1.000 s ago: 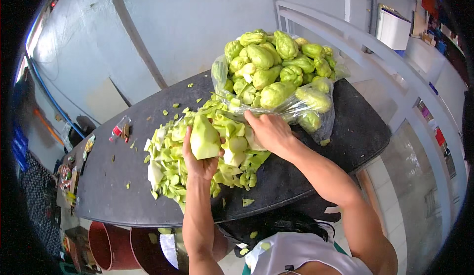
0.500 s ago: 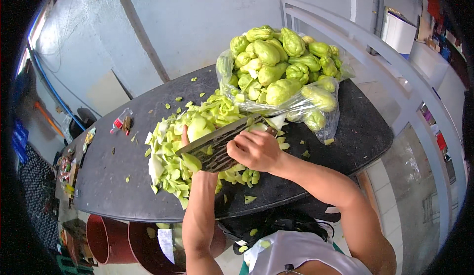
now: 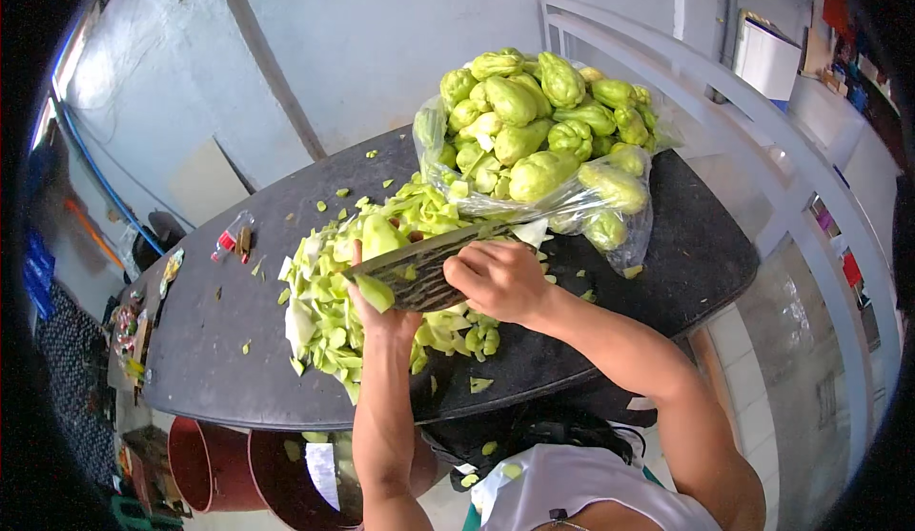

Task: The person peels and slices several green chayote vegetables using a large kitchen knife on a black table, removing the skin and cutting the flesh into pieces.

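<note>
My right hand (image 3: 496, 281) is closed round the handle end of a wide cleaver (image 3: 429, 278), its dark, streaked blade slanting across the front of my left hand. In my left hand (image 3: 386, 319) is a pale green peeled chayote (image 3: 381, 236), showing just beyond the blade; most of those fingers are hidden behind the cleaver. A green slice (image 3: 375, 293) lies against the blade's near left corner. Under and around both hands spreads a heap of cut chayote pieces (image 3: 329, 316) on the black table (image 3: 229, 340).
A clear plastic bag (image 3: 624, 235) piled with whole chayotes (image 3: 538, 176) stands at the table's far right. Beyond it runs a grey metal railing (image 3: 772, 121). A small bottle with a red label (image 3: 229, 237) lies on the left. Dark red tubs (image 3: 205, 464) stand below the near edge.
The cleaver and my right hand have shifted slightly away from me, the blade uncovering more of my left palm. The chayote is turned and looks narrower. The slice has moved up with the blade.
</note>
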The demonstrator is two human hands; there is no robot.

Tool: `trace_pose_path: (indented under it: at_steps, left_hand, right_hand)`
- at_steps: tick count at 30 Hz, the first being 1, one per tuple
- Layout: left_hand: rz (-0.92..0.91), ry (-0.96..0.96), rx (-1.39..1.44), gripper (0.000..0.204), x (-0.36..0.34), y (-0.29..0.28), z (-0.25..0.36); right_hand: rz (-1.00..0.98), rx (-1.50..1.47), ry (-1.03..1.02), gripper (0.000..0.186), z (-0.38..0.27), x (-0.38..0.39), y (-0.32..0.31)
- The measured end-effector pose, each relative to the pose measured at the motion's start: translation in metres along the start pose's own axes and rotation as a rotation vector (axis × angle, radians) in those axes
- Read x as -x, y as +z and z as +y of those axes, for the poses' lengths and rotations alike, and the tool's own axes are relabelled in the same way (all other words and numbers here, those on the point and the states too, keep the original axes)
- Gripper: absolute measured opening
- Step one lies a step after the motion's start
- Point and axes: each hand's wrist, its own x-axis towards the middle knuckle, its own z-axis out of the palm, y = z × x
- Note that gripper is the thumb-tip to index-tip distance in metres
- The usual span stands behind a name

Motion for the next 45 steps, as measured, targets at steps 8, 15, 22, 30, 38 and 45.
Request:
trace_pose_path:
  at_steps: [8, 15, 22, 30, 38, 45]
  left_hand:
    - [-0.091, -0.064, -0.083, 0.044, -0.006, 0.008, 0.005]
    - [0.02, -0.012, -0.018, 0.053, -0.001, 0.011, 0.002]
    - [0.065, 0.093, 0.1, 0.046, -0.006, -0.001, 0.003]
    - [-0.064, 0.105, 0.076, 0.044, -0.004, -0.004, -0.001]
    - [-0.142, 0.045, 0.207, 0.047, -0.004, -0.004, 0.004]
    - [0.019, 0.059, 0.084, 0.054, 0.002, 0.011, -0.003]
  right_hand:
    - [-0.339, -0.049, 0.444, 0.012, 0.031, 0.008, 0.012]
    - [0.001, -0.067, 0.19, 0.022, 0.017, 0.012, 0.005]
    - [0.064, 0.086, -0.119, 0.015, -0.006, 0.005, 0.01]
    - [0.065, 0.123, -0.139, 0.015, -0.009, 0.004, 0.011]
    - [-0.091, 0.037, 0.194, 0.01, 0.027, 0.013, 0.014]
    - [0.031, -0.106, 0.061, 0.007, 0.007, 0.001, 0.009]
